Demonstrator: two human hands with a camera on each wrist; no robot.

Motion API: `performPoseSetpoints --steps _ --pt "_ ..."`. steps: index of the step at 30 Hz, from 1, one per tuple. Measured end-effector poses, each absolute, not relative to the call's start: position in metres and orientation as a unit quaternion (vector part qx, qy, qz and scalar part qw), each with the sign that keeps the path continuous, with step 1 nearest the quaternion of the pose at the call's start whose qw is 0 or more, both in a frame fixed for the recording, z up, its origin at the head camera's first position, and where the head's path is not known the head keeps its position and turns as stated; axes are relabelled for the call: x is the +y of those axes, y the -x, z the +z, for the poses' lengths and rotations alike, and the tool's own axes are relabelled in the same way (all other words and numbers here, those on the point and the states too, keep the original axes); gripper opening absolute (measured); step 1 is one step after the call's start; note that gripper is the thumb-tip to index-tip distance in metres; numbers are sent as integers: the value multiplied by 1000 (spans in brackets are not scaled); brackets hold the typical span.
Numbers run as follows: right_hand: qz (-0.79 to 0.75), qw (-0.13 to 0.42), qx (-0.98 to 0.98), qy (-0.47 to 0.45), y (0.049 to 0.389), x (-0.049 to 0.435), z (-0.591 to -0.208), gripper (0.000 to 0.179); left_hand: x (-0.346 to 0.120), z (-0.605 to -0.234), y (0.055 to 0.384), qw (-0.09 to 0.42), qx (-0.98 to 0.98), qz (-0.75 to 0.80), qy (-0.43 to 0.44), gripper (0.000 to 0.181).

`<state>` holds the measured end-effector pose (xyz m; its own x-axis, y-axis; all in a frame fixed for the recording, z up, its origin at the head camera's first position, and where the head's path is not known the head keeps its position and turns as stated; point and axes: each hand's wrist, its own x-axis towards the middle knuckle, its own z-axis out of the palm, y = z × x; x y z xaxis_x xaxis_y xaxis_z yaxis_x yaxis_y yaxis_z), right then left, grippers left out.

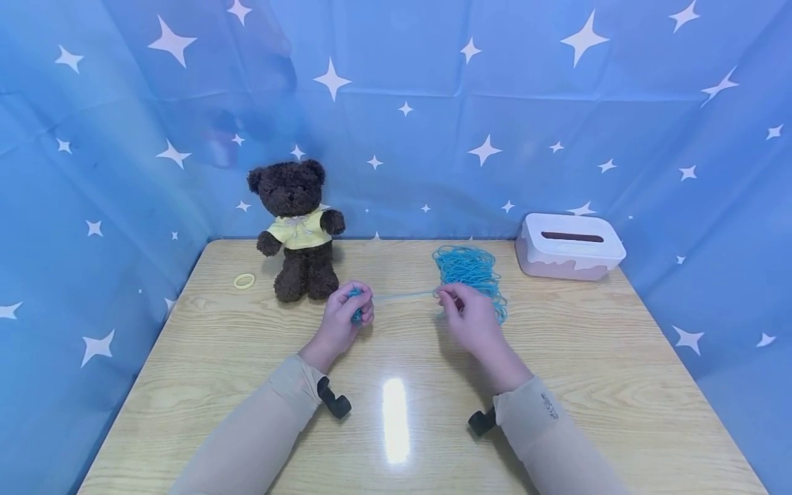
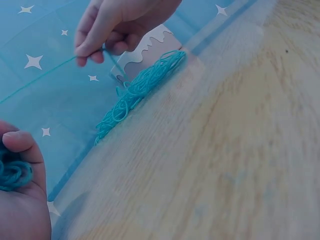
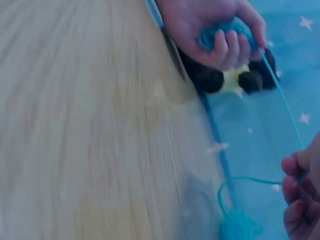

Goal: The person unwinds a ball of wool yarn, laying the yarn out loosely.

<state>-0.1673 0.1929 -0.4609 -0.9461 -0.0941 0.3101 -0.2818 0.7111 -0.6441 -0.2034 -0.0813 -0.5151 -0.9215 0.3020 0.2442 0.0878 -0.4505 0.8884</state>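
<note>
My left hand (image 1: pixel 344 315) curls around a small bundle of blue-green yarn (image 3: pixel 227 34), its fingers wrapped over it. From that bundle a single strand (image 1: pixel 405 295) runs taut across to my right hand (image 1: pixel 473 317), which pinches it between thumb and fingertips. Under and behind the right hand lies a loose, tangled heap of the same yarn (image 1: pixel 467 265) on the table. In the right wrist view, the strand goes on from the pinching fingers (image 3: pixel 291 165) down to the heap. Part of the heap is hidden by the right hand in the head view.
A dark brown teddy bear (image 1: pixel 297 230) in a yellow top stands at the back left, with a yellow ring (image 1: pixel 244 281) beside it. A white and pinkish tissue box (image 1: pixel 569 247) sits at the back right of the wooden table (image 1: pixel 309 440). A starry blue curtain hangs behind.
</note>
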Motion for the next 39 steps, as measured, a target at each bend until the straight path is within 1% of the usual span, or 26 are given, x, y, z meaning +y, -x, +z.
performPoseSetpoints --steps 5,12,20,23,27,30,33,35,39 --pt "350 139 -924 -62 163 218 -462 25 -80 -515 203 62 517 834 -183 15" --pt "326 167 -930 -20 159 251 -471 23 -79 -514 203 52 514 838 -176 15" --pt "304 170 -937 36 158 283 -480 24 -79 -512 202 33 509 844 -165 14" --pt "295 152 -941 63 156 291 -481 26 -80 -511 201 32 509 846 -158 13" --pt "277 97 -952 88 155 295 -479 30 -80 -510 202 35 511 845 -154 13" --pt "258 49 -961 87 156 296 -478 35 -80 -510 201 37 511 844 -158 14" --pt "246 23 -966 80 157 293 -477 38 -81 -510 202 40 512 842 -164 14" --pt "246 31 -966 77 156 289 -476 39 -81 -511 202 42 514 841 -165 14" --pt "273 96 -956 56 156 272 -474 35 -80 -511 202 45 517 839 -164 13"
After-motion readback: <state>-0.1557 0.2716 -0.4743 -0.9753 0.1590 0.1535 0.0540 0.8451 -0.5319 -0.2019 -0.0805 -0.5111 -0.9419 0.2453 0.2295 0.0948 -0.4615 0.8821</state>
